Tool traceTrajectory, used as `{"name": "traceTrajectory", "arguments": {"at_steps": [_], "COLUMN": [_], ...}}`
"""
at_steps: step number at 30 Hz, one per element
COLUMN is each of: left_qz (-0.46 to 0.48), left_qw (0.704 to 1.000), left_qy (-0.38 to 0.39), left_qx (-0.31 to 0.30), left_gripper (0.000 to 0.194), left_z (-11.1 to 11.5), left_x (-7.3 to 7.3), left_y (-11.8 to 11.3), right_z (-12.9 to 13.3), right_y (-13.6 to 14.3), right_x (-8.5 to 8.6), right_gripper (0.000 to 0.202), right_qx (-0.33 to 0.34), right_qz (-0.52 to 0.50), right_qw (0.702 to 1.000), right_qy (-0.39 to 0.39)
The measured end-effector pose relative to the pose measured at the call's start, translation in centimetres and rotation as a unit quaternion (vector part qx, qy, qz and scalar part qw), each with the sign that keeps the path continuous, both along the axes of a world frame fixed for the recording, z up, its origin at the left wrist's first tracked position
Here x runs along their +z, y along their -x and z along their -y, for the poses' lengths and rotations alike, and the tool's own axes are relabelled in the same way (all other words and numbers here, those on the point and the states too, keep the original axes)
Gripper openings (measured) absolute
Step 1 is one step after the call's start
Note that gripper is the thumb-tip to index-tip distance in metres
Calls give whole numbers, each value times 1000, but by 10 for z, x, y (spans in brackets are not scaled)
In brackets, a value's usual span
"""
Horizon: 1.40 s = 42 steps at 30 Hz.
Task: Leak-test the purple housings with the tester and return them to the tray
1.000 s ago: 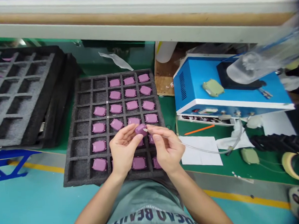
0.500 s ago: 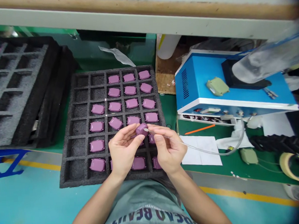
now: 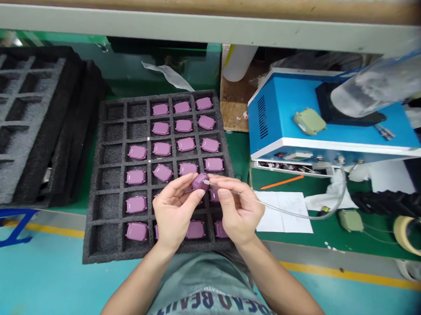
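Between the thumb and fingers of my left hand (image 3: 176, 208) is a purple watch case (image 3: 199, 181), tilted on its side above the tray. My right hand (image 3: 239, 210) pinches a thin clear tube (image 3: 276, 209), whose pale tip meets the right side of the case. The tube runs right and curves up to the front of a blue machine (image 3: 282, 116). Below both hands lies a black foam tray (image 3: 107, 200) with several purple watch cases (image 3: 136, 177) in its compartments; my hands hide some of them.
Stacked foam trays (image 3: 59, 137) stand at the left. A green watch case (image 3: 309, 121) rests on the machine, another green case (image 3: 351, 220) on the bench. An orange stick (image 3: 282, 182), white paper (image 3: 287, 219) and a tape roll (image 3: 401, 237) lie to the right. A shelf edge (image 3: 203, 21) crosses the top.
The camera view has shifted slightly. Both hands keep the same hold, with the tube tip still at the watch case.
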<state>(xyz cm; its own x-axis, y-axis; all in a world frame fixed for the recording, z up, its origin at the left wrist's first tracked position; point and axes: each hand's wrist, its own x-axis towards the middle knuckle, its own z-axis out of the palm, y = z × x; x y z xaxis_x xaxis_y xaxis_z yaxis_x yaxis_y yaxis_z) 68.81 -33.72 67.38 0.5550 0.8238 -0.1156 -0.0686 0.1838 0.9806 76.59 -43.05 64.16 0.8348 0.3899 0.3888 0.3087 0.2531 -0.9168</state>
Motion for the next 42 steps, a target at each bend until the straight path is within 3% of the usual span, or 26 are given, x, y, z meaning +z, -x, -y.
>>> {"name": "traceTrajectory", "arguments": {"at_steps": [42], "left_qz": [-48], "left_qw": [997], "left_qy": [-60], "left_qx": [23], "left_gripper": [40], "left_z": [-10], "left_x": [-7], "left_y": [-4], "right_z": [-13], "right_y": [-12], "right_x": [10], "right_gripper": [13], "right_qx": [7], "right_qz": [-1], "right_qw": [1000], "right_qy": [-20]}}
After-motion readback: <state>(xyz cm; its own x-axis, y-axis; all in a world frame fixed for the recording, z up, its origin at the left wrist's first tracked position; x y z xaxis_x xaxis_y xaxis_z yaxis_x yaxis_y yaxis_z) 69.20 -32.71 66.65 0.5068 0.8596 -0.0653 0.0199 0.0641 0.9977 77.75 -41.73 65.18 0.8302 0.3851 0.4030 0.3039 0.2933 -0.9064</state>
